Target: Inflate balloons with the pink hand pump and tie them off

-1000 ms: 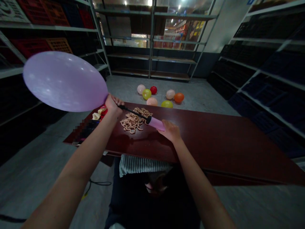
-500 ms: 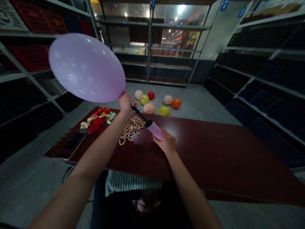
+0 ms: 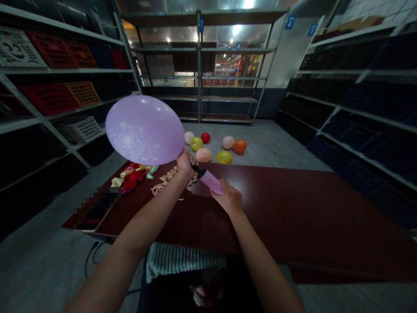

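Observation:
My left hand [image 3: 186,165] is shut around the neck of a lilac latex balloon [image 3: 144,129], pinching it onto the black nozzle of a pink hand pump [image 3: 211,181]. The inflated balloon rises up and left of that hand. My right hand [image 3: 230,198] grips the pump's pink barrel, low over the dark red wooden table [image 3: 293,213]. A heap of uninflated beige balloons [image 3: 166,180] lies on the table beneath my left forearm, which hides part of it.
Several inflated balloons [image 3: 208,148] in red, orange, yellow and pale tints lie on the grey floor beyond the table. A heap of red and cream deflated balloons [image 3: 132,179] sits at the table's left end. Metal shelving with crates lines both sides.
The lilac balloon has shifted right and down and looks smaller in view. My hands have drawn closer to the pump's middle, and the whole scene has tilted lower in the frame.

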Tool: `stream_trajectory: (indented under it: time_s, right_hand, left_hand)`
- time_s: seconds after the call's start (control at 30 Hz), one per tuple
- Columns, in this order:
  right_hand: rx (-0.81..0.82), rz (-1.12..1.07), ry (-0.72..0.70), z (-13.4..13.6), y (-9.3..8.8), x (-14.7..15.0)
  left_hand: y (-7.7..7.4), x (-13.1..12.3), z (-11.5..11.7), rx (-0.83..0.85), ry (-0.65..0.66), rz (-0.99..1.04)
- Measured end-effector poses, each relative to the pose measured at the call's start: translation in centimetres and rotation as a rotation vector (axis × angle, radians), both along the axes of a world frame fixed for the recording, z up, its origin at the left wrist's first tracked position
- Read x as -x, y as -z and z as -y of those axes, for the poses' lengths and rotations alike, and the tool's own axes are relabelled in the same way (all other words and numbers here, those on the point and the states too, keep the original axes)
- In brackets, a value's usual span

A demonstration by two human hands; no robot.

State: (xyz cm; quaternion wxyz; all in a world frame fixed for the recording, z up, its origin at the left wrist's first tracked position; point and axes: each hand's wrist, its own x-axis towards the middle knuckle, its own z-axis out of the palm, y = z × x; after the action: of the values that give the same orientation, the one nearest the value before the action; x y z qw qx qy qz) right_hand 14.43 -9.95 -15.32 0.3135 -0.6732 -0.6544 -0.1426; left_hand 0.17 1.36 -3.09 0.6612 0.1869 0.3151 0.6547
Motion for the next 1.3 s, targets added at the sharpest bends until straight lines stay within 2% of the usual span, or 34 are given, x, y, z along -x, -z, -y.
stream_trajectory:
  time_s: [0.13, 0.23, 0.43, 0.57, 0.7, 0.87, 0.97, 1.1, 1.2, 1.3]
  right_hand:
    - [-0.003, 0.077, -0.07, 0.0, 0.2, 0.3]
    - [-0.01, 0.131, -0.103, 0.2, 0.4, 0.3]
    - [-0.019, 0.201, -0.186, 0.3, 0.3, 0.9]
    - [0.006, 0.179, -0.223, 0.3, -0.1, 1.8]
    - [-0.002, 0.084, -0.207, 0.0, 0.0, 2.0]
    - [0.006, -0.062, -0.135, -0.3, 0.5, 1.1]
    - [0.046, -0.131, -0.087, -0.5, 0.5, 0.8]
    - [0.067, -0.188, -0.009, -0.6, 0.5, 0.6]
    - [0.072, -0.213, 0.019, -0.7, 0.4, 0.3]
    - [0.086, -0.213, 0.009, -0.7, 0.2, 0.2]
  left_hand:
    - [0.5, 3.7, -0.3, 0.033, -0.044, 0.05]
    - [0.1, 7.0, -0.5, 0.067, -0.081, 0.076]
    - [-1.8, 13.7, -0.7, 0.057, -0.153, 0.087]
    - [-3.3, 15.7, -0.8, 0.011, -0.164, 0.041]
    - [-5.1, 13.9, -0.8, -0.109, -0.187, -0.018]
    - [-6.8, 7.5, -1.1, -0.218, -0.203, -0.063]
    - [-6.1, 2.9, -1.0, -0.219, -0.125, -0.087]
    - [-3.5, -2.3, 0.0, -0.177, -0.031, -0.133]
    - [-2.3, -3.9, 0.9, -0.164, -0.015, -0.133]
    - [-2.1, -3.4, 1.1, -0.147, 0.007, -0.11]
